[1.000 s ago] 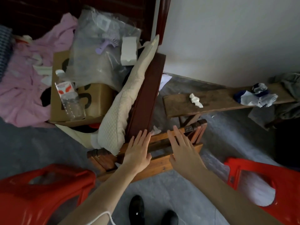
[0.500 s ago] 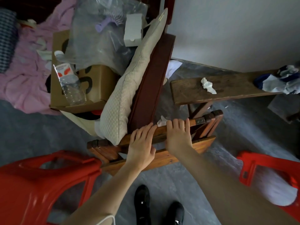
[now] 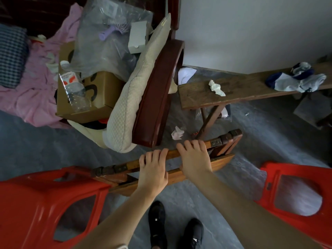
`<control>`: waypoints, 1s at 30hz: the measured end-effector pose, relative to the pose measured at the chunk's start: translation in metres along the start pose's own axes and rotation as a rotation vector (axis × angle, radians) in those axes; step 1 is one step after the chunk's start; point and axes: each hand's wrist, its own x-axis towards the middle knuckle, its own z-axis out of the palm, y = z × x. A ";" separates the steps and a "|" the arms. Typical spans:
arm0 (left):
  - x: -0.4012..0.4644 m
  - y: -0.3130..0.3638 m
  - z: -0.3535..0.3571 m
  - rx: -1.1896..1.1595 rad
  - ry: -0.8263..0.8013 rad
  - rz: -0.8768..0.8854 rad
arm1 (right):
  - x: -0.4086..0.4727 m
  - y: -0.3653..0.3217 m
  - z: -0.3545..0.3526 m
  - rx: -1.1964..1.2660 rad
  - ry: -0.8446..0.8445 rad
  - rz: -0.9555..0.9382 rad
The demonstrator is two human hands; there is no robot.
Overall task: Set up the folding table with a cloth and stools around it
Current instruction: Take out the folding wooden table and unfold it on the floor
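The folded wooden table (image 3: pixel 222 160) stands on edge in front of me, seen from above, clear of the dark red bed frame. My left hand (image 3: pixel 152 169) grips its top rail, fingers curled over the far side. My right hand (image 3: pixel 195 159) grips the same rail just to the right. A red plastic stool (image 3: pixel 45 203) stands at my lower left, touching the table's left end. A second red stool (image 3: pixel 294 194) stands at the lower right. No table cloth shows.
The dark red bed frame (image 3: pixel 158 97) with a pillow (image 3: pixel 133 97), a cardboard box (image 3: pixel 100 97) and pink cloth (image 3: pixel 36 94) lies to the left. A wooden bench (image 3: pixel 242 88) with socks and tissue runs along the white wall. Grey floor and my black shoes (image 3: pixel 176 227) are below.
Both hands went from reaching with straight fingers to gripping the table's top rail. The folded table has come away from the bed frame toward me, and the stools appear closer.
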 end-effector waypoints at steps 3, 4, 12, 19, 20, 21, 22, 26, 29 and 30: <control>-0.019 0.012 0.001 0.020 -0.009 -0.005 | 0.002 0.016 -0.012 0.032 -0.192 -0.104; -0.025 0.016 0.000 0.021 -0.013 -0.008 | -0.001 0.019 -0.015 0.020 -0.238 -0.113; -0.079 0.044 0.004 0.032 -0.074 -0.026 | -0.061 0.013 0.000 0.007 -0.225 -0.058; -0.099 0.041 -0.011 -0.023 -0.119 0.131 | -0.108 0.009 0.006 0.017 -0.273 -0.030; -0.099 0.038 -0.014 -0.034 -0.164 0.141 | -0.117 0.007 0.008 0.019 -0.282 -0.026; -0.100 0.037 -0.016 -0.040 -0.212 0.134 | -0.126 0.006 0.011 0.011 -0.289 -0.020; -0.105 0.037 -0.014 -0.038 -0.255 0.128 | -0.135 0.004 0.014 -0.009 -0.295 -0.015; -0.150 0.055 0.008 -0.066 -0.334 0.197 | -0.187 -0.002 0.022 -0.078 -0.413 0.005; -0.188 0.068 0.028 -0.123 -0.480 0.170 | -0.230 -0.009 0.031 -0.044 -0.546 0.025; -0.197 0.070 0.031 -0.138 -0.508 0.159 | -0.242 -0.010 0.033 -0.032 -0.563 0.036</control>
